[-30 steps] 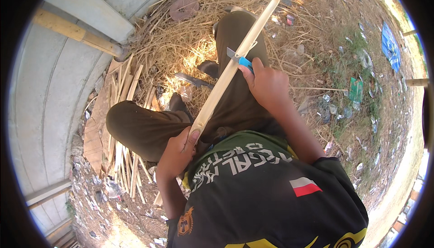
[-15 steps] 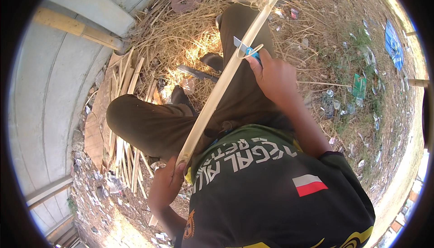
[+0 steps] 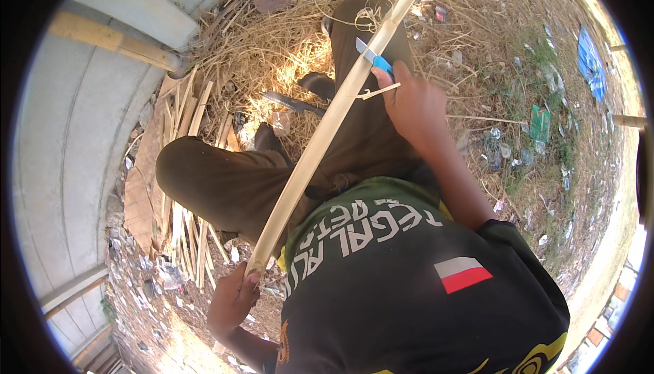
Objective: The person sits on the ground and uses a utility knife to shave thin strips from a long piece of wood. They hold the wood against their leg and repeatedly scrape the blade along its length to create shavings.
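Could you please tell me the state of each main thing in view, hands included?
Left hand: closed on the pale strip's lower end
Right hand: closed on the knife's handle
Pale strip: held aslant
Blue-handled knife: blade bare, across the strip
Dark blade: uncovered, lying down
Cut strips: loose, piled
Blue sheet: crumpled, on the ground

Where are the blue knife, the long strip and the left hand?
Blue utility knife (image 3: 379, 63): head view, on its handle.
Long bamboo strip (image 3: 326, 130): head view, middle of its length.
Left hand (image 3: 232, 302): head view, back of the hand.
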Demonstrator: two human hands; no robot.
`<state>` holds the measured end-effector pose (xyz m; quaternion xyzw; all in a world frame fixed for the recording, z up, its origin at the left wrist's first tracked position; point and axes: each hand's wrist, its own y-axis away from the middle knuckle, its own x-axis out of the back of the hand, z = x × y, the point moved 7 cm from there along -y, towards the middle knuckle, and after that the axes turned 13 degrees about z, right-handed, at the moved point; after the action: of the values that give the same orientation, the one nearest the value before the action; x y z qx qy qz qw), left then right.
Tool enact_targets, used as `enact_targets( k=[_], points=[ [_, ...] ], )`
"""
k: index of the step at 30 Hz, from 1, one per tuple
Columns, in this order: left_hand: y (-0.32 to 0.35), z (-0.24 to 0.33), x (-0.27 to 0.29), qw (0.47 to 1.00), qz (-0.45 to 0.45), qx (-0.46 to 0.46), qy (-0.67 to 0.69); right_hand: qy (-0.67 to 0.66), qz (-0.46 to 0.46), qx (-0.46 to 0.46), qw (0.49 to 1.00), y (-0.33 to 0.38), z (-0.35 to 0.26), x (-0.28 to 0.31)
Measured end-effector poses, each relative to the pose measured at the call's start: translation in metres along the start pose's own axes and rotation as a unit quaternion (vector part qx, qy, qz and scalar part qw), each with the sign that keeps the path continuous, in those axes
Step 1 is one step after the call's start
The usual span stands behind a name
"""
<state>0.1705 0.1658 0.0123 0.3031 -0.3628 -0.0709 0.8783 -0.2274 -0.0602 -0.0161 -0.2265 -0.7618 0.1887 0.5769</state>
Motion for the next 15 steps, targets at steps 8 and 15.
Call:
enact_targets(
  k=[8,15],
  points=[
    [0.001,-0.029,-0.005,0.993,-0.028,0.043,0.110,-0.026,0.003,0.023,0.999,-0.003,-0.001,0.002],
    [-0.008,-0.041,-0.042,0.965,-0.107,0.095,0.220,-0.282,-0.377,-0.251,0.846,-0.021,0.038,-0.004]
  ],
)
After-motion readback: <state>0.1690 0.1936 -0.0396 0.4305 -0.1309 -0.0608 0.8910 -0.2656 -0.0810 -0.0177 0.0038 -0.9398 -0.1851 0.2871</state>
